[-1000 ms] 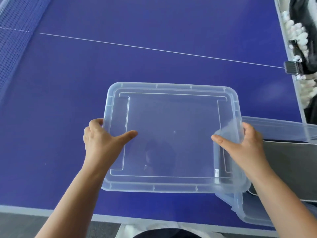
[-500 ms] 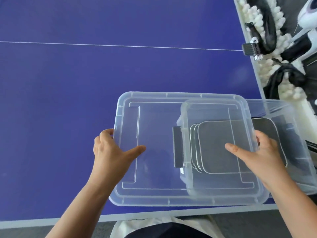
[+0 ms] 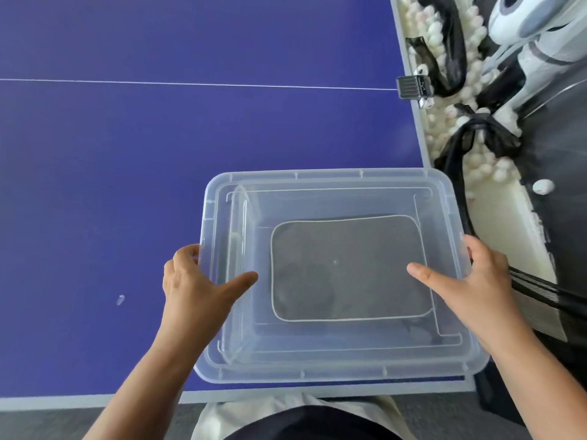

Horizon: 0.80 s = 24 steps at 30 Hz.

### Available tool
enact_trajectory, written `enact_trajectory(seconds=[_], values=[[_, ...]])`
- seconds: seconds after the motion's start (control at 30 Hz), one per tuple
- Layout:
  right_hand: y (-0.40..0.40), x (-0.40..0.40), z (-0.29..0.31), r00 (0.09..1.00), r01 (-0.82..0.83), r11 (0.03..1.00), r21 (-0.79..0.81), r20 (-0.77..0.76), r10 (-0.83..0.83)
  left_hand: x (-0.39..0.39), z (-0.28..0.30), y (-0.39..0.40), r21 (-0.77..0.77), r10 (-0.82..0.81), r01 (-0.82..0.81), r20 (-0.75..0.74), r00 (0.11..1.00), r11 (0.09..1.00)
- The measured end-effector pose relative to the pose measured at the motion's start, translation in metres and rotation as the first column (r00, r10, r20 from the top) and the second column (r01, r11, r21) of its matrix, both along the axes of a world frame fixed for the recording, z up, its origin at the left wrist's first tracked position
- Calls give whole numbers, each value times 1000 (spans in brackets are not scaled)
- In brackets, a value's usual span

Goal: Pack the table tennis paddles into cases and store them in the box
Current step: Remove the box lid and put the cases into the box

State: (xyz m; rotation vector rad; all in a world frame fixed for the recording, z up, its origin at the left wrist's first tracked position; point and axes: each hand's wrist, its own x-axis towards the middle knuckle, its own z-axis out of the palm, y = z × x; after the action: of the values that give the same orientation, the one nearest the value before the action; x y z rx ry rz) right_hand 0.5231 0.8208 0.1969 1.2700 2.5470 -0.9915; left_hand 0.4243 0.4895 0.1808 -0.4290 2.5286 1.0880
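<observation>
A clear plastic lid [image 3: 336, 185] is held flat over the clear storage box [image 3: 236, 274], covering nearly all of it at the table's near right corner. My left hand [image 3: 197, 287] grips the lid's left edge, thumb on top and fingers curled under the rim. At the lid's right edge my right hand [image 3: 470, 287] holds it the same way. Through the lid I see a grey paddle case [image 3: 349, 271] with white piping lying flat inside the box. No loose paddle is in view.
The blue table tennis table [image 3: 158, 138] stretches away to the left and back. Beyond its right edge a trough holds several white balls [image 3: 451, 128] with black netting and a clamp [image 3: 413, 87]. A white machine [image 3: 533, 23] stands at the far right.
Both hands have carried the lid to the right, from beside the box to directly over it. The view has swung right as well.
</observation>
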Motion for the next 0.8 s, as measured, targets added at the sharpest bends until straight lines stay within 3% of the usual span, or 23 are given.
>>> enact_trajectory(seconds=[0.8], values=[[28, 11, -18, 997, 8, 1000, 14, 71, -9, 10, -8, 34, -60, -64, 64, 8, 998, 996]])
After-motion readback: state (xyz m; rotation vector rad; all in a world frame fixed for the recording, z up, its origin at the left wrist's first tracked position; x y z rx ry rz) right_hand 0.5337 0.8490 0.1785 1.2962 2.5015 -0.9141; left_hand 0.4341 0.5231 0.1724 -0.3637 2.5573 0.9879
